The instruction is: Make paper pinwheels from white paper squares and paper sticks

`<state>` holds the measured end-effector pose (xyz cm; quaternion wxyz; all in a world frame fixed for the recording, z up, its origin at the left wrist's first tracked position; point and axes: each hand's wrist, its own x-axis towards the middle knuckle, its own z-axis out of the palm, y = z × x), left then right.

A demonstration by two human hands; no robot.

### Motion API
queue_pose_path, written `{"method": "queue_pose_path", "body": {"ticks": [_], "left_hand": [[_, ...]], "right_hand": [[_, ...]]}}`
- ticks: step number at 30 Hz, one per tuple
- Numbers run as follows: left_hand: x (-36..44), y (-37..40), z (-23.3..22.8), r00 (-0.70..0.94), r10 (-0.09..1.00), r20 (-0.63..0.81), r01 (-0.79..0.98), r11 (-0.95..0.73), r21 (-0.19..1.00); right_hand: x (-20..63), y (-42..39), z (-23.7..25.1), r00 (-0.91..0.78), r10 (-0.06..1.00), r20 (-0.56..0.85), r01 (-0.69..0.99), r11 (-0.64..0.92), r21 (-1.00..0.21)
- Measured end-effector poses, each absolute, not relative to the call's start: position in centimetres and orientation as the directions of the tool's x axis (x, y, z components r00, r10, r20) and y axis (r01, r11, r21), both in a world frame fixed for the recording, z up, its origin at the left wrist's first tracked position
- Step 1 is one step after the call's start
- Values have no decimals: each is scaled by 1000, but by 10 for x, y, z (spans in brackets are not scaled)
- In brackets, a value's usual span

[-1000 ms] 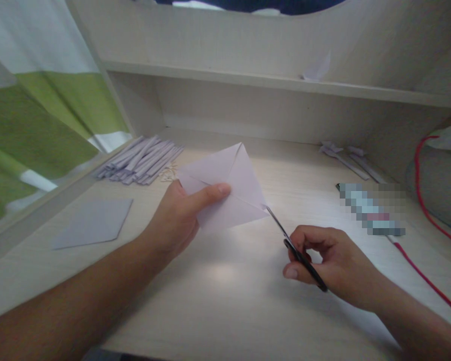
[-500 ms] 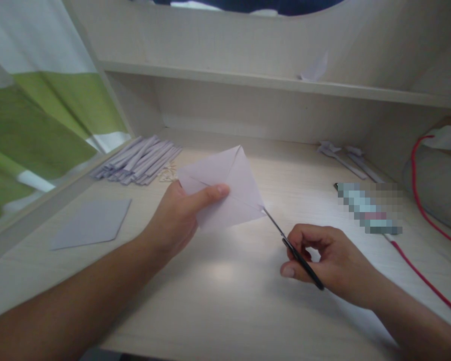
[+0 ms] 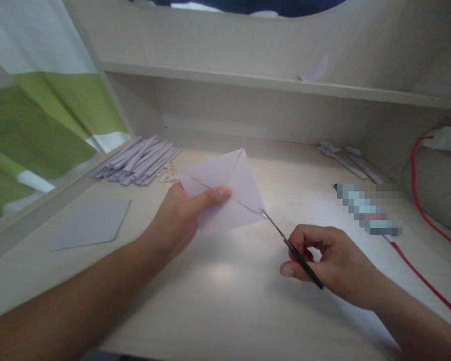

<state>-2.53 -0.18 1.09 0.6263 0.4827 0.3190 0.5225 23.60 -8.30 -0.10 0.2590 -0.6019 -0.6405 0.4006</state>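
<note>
Two hands work above the desk (image 3: 225, 301): the right hand (image 3: 323, 260) is closed around scissors (image 3: 291, 248), tips meeting the paper's right corner. Left hand (image 3: 180, 220) pinches that folded paper (image 3: 229, 193), thumb on top. Farther back left lie paper strips (image 3: 139, 160).

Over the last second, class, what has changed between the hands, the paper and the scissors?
The scissors in the right hand have advanced slightly left into the folded paper's right corner, along the crease. The left hand keeps pinching the paper. The strip pile and flat sheet stayed put.
</note>
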Motion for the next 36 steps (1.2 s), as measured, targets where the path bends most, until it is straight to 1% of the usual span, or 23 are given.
{"method": "queue_pose_path", "body": {"ticks": [6, 17, 28, 32, 36], "left_hand": [[-24, -2, 12, 250, 962, 106, -346, -14, 938], [-23, -3, 15, 228, 971, 75, -339, 7, 941], [-23, -3, 14, 234, 968, 92, -355, -3, 935], [-23, -3, 15, 240, 968, 75, -340, 12, 940], [-24, -3, 14, 251, 963, 93, -363, 5, 932]], "right_hand": [[236, -83, -1, -153, 979, -136, 567, -25, -823], [238, -83, -2, -166, 973, -163, 563, -42, -825], [238, -82, -2, -161, 972, -170, 565, -51, -824], [240, -82, -5, -169, 974, -153, 566, -31, -824], [239, -82, -4, -170, 974, -147, 557, -28, -830]]}}
